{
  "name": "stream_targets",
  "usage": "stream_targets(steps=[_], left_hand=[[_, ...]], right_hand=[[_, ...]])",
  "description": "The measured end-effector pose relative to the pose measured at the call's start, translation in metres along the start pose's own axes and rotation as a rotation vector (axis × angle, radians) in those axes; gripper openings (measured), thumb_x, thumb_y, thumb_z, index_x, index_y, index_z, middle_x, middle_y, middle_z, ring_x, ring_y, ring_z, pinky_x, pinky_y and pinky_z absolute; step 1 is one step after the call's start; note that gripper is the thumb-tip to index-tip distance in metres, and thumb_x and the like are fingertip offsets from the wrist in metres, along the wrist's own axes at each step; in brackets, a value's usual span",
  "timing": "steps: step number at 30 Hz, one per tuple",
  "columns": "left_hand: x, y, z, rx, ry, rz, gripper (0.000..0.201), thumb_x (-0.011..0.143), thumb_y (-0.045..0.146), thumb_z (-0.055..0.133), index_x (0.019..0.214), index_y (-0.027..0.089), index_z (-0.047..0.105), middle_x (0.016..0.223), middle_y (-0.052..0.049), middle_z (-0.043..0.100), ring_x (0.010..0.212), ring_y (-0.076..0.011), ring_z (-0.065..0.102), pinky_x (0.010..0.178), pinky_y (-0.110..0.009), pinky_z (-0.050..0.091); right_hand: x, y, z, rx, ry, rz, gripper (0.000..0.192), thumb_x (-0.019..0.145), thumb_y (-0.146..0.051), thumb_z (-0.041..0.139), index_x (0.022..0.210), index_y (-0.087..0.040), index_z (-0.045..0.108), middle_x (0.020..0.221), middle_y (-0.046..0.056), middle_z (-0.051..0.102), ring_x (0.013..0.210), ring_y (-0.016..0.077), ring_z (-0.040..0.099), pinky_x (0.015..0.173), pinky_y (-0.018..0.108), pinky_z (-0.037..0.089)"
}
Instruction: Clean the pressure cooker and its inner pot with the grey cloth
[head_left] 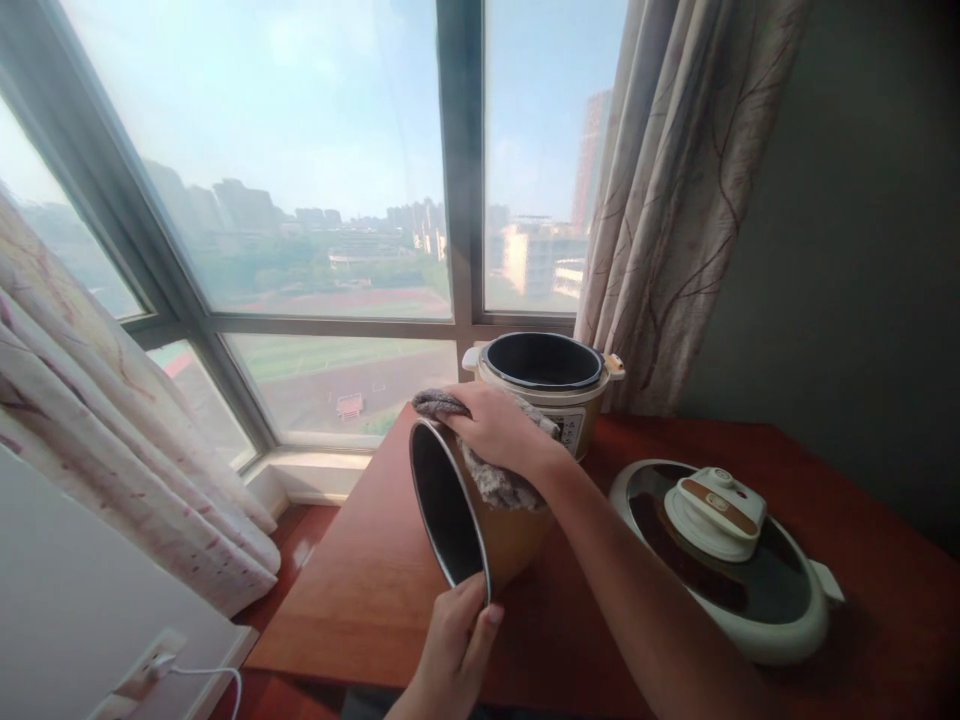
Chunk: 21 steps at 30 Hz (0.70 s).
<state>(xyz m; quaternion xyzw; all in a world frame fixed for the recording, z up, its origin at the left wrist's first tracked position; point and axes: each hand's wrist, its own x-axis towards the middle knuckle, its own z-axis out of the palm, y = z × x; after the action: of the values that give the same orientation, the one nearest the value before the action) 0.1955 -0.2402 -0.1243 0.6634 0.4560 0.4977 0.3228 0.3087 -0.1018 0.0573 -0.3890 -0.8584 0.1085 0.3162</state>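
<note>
A dark-lined inner pot point(517, 545) with a tan outside is tilted on its side over the table, its mouth facing left. At the near part of the rim, my left hand point(459, 628) pinches the edge between thumb and fingers. My right hand point(504, 425) presses a grey cloth point(501, 484) against the upper outer wall of the pot; part of the cloth sticks out past the fingertips. Right behind stands the pressure cooker body point(592, 400), upright and without its lid, partly hidden by my right hand and the cloth.
The cooker's lid point(784, 610) lies on the reddish wooden table point(345, 585) to the right, handle side up. Windows and a ledge border the far side, with curtains point(675, 200) at both sides. A white cable point(217, 672) is plugged in at the lower left.
</note>
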Motion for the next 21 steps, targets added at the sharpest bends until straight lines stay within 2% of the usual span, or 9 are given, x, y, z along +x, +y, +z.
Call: stream_targets(steps=[2,5,10,13,16,21], left_hand=[[-0.002,0.004,0.008,-0.047,0.021,-0.019,0.047,0.092,0.060,0.054,0.092,0.019,0.079,0.074,-0.008,0.070,0.069,-0.0221,0.058,0.067,-0.028,0.048],[0.004,0.012,0.015,-0.087,0.103,-0.059,0.050,0.092,0.061,0.053,0.085,0.018,0.077,0.070,-0.006,0.066,0.066,-0.0205,0.054,0.068,-0.027,0.048],[0.019,0.018,0.013,-0.136,0.198,-0.118,0.053,0.093,0.061,0.052,0.068,0.016,0.067,0.060,-0.003,0.057,0.059,-0.0167,0.048,0.063,-0.026,0.045],[0.024,0.022,0.008,-0.193,0.219,-0.155,0.054,0.093,0.063,0.051,0.073,0.015,0.069,0.066,-0.005,0.063,0.065,-0.0193,0.055,0.063,-0.026,0.046],[0.027,0.027,0.007,-0.278,0.189,-0.187,0.054,0.091,0.064,0.052,0.085,0.014,0.073,0.079,-0.008,0.071,0.075,-0.0233,0.062,0.072,-0.029,0.050],[0.033,0.034,0.007,-0.447,0.168,-0.259,0.054,0.089,0.064,0.057,0.089,0.013,0.074,0.080,-0.008,0.073,0.077,-0.0229,0.063,0.074,-0.030,0.052]], right_hand=[[0.010,-0.001,-0.001,-0.067,-0.092,0.009,0.025,0.098,-0.036,0.054,0.103,-0.021,0.074,0.108,0.008,0.077,0.101,0.0237,0.067,0.086,0.032,0.046],[0.014,-0.004,0.001,-0.163,-0.081,0.011,0.027,0.096,-0.039,0.055,0.103,-0.022,0.075,0.110,0.009,0.076,0.105,0.0261,0.066,0.090,0.036,0.044],[-0.003,-0.003,0.010,-0.152,0.082,0.059,0.030,0.096,-0.035,0.053,0.119,-0.026,0.071,0.113,0.006,0.075,0.108,0.0248,0.064,0.096,0.039,0.043],[-0.019,0.000,0.017,-0.144,0.186,0.041,0.036,0.094,-0.031,0.056,0.127,-0.025,0.067,0.123,0.007,0.072,0.118,0.0265,0.060,0.107,0.044,0.038],[-0.039,-0.002,0.027,-0.151,0.277,0.052,0.043,0.092,-0.027,0.057,0.134,-0.022,0.061,0.136,0.007,0.065,0.132,0.0299,0.051,0.117,0.051,0.028],[-0.084,-0.006,0.049,-0.149,0.433,0.016,0.057,0.087,-0.016,0.053,0.144,-0.023,0.051,0.148,0.005,0.056,0.143,0.0290,0.040,0.122,0.055,0.020]])
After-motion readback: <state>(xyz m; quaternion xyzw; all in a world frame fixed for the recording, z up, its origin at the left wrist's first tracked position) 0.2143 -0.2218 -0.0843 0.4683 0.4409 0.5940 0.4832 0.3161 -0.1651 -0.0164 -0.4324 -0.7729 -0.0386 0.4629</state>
